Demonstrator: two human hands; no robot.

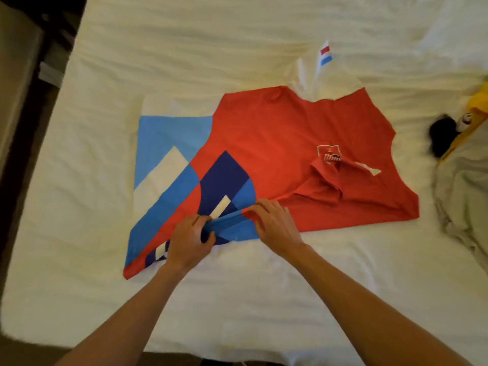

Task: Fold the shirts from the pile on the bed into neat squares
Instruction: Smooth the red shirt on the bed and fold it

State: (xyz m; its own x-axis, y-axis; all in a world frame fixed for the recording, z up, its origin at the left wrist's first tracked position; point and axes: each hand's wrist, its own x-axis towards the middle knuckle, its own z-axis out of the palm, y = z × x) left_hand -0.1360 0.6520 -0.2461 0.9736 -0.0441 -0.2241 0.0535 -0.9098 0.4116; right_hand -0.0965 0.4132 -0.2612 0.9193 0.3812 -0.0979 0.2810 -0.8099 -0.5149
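A red shirt (277, 133) with blue, navy and white panels lies spread across the middle of the bed, collar toward the right. Its near edge is lifted into a raised fold. My left hand (188, 239) grips that fold, fingers curled round the blue fabric. My right hand (274, 223) pinches the same fold just to the right, where blue meets red. A white sleeve with a red and blue stripe (326, 55) sticks out beyond the shirt's far edge.
The white bed sheet (237, 299) covers most of the view. At the right edge lies a grey-green garment (464, 186), with a yellow one (478, 107) and a dark item (442, 136) beside it. The bed's left edge meets dark furniture (23, 101).
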